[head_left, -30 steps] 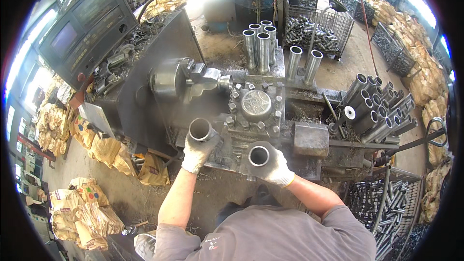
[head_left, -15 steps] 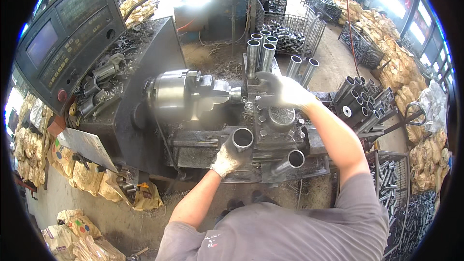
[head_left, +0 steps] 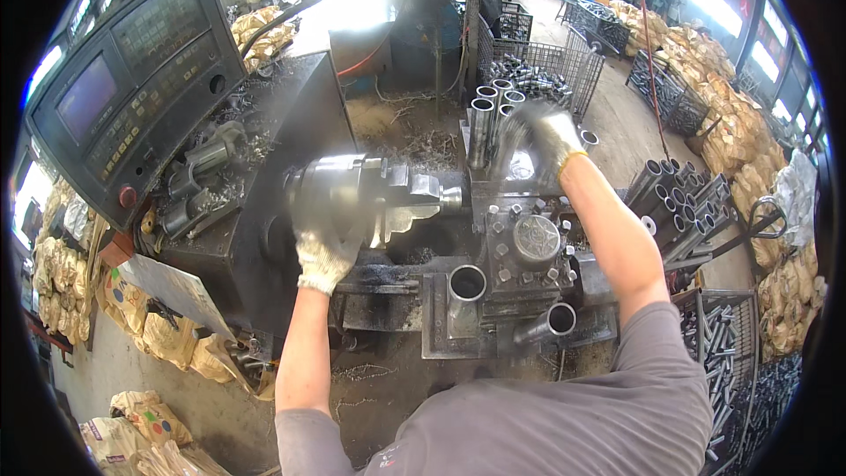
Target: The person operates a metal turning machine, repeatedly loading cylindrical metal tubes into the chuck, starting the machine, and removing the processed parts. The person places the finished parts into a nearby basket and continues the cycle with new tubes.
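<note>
We see a steel carriage plate (head_left: 435, 340) bearing an upright tube (head_left: 464, 301), a tilted tube (head_left: 536, 330) to its right and a bolted tool post (head_left: 538, 240). On the floor (head_left: 381, 392) we find metal shavings (head_left: 366, 372) and, near left, paper sacks (head_left: 155, 420).

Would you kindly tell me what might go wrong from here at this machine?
The left hand, at the chuck, might get caught if the chuck turns. The right hand, close to the upright tubes, might knock one over. The slanted tube near the front might roll if bumped.

Tube (head_left: 463, 312) released, left hand (head_left: 324, 257) now by chuck (head_left: 333, 187)
</note>
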Available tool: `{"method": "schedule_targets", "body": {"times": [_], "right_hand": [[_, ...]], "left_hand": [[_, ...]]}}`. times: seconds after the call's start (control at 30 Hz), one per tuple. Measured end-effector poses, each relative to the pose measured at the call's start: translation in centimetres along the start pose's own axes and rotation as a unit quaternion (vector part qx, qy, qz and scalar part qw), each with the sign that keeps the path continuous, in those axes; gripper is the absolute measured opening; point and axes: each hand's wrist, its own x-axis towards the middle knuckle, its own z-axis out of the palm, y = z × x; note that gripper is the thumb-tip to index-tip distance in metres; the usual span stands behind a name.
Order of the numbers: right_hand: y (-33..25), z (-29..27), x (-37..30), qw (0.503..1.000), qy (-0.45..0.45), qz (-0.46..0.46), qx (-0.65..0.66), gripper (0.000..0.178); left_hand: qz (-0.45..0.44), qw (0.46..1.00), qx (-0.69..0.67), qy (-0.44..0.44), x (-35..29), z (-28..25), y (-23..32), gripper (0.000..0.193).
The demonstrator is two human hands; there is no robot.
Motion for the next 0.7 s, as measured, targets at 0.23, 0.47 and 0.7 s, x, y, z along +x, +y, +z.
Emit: {"method": "schedule_targets", "body": {"times": [0.23,0.47,0.7], "right_hand": [[1.1,7.3,7.7,0.8,-0.096,-0.371,-0.462,0.028],[10.0,11.2,8.0,0.656,-0.556,-0.09,-0.503,0.064],[15.5,11.6,14.5,0.616,-0.679,0.246,-0.316,0.038]], "left_hand": [[-0.022,0.998,0.052,-0.002,0.7,6.1,-0.1,0.091],[-0.041,0.995,0.088,-0.005,-0.1,5.7,-0.8,0.089],[-0.025,0.995,0.099,-0.012,0.5,6.0,-0.3,0.089]]}}
